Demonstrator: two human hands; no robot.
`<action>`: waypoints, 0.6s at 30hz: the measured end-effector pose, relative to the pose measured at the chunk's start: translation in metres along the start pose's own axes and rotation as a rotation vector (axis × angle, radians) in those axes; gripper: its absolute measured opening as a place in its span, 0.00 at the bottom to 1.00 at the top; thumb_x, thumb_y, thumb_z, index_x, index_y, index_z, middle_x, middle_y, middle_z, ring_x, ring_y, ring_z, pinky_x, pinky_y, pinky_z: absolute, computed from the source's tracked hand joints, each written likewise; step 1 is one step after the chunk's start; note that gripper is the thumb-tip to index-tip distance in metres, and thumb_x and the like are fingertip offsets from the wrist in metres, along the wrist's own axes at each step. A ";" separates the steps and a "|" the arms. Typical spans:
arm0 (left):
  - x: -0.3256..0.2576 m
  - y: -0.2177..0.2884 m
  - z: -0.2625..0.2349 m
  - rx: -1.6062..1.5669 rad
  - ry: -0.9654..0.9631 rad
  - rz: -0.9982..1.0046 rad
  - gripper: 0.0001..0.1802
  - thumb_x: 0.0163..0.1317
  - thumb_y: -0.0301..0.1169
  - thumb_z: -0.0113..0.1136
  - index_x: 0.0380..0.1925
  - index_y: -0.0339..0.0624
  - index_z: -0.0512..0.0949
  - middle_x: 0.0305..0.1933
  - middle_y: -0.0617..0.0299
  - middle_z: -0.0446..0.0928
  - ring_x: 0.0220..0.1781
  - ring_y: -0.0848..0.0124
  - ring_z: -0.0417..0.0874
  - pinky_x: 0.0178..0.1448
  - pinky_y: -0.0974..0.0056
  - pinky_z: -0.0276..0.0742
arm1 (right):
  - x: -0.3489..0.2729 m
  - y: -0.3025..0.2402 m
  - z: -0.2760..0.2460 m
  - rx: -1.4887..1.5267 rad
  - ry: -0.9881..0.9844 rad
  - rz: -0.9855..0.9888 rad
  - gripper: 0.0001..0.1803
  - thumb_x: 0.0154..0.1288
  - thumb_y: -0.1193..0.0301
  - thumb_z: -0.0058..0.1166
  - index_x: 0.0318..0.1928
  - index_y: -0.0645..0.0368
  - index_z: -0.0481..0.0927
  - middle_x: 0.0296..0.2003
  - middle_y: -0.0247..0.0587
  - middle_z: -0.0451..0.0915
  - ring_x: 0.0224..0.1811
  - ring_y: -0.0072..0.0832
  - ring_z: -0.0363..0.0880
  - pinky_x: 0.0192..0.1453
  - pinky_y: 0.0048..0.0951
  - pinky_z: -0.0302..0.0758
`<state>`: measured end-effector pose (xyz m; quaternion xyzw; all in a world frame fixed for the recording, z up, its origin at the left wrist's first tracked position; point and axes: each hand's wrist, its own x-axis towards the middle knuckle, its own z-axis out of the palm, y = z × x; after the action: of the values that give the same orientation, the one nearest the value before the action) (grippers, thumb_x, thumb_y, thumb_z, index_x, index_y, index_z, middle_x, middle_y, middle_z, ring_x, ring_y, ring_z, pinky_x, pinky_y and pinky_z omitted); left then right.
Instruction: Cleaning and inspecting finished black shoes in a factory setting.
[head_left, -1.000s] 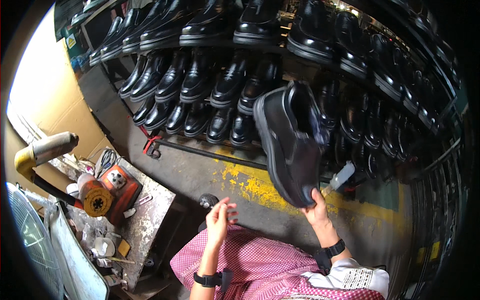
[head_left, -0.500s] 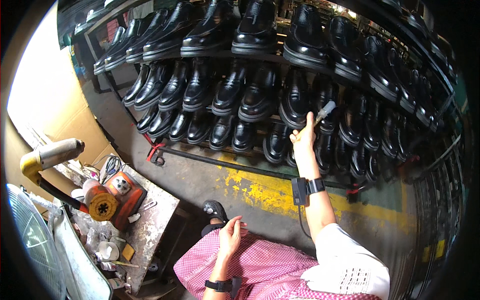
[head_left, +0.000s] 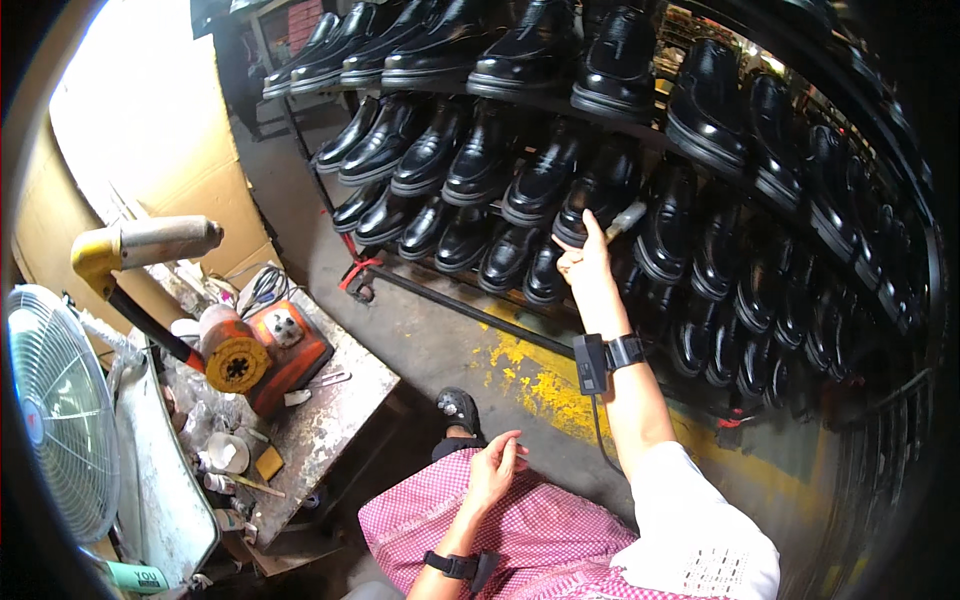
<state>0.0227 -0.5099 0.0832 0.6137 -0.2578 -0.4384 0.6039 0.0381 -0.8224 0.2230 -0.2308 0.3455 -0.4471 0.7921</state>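
My right hand (head_left: 588, 262) reaches out to the middle tier of a shoe rack. Its fingers close on a slim tool with a cloudy whitish end (head_left: 628, 218); its exact kind is unclear. The hand is at the toe of a glossy black loafer (head_left: 606, 185), and whether it touches the leather I cannot tell. Over the pink checked apron (head_left: 440, 505) on my lap hovers my left hand (head_left: 492, 472), fingers loosely bent and apart, with nothing visible in it. Black straps circle both my wrists, and a small box with a cable sits on the right one.
Rows of black shoes (head_left: 520, 60) fill the rack, whose lower rail (head_left: 450, 305) runs above the floor. To the left stand a cluttered worktable (head_left: 340, 400), an orange machine (head_left: 270, 350), a heat gun-like tool (head_left: 150, 245) and a fan (head_left: 60, 410). Cardboard (head_left: 190, 130) leans behind them.
The view has turned left, so rack and worktable sit farther right in the picture. My right hand, with the slim tool, has moved one shoe leftward along the middle tier. The left hand stays over the lap.
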 end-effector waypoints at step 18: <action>0.016 0.063 -0.015 -0.496 0.228 0.152 0.32 0.49 0.26 0.63 0.54 0.36 0.60 0.51 0.55 0.70 0.50 0.66 0.73 0.56 0.62 0.70 | -0.127 0.098 -0.164 -0.578 -0.466 -0.489 0.07 0.54 0.75 0.56 0.35 0.60 0.78 0.26 0.31 0.77 0.31 0.21 0.75 0.37 0.25 0.73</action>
<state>0.0567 -0.5237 0.1386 0.4714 -0.1181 -0.3698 0.7919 -0.0781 -0.6736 0.0927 -0.6124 0.2039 -0.4422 0.6228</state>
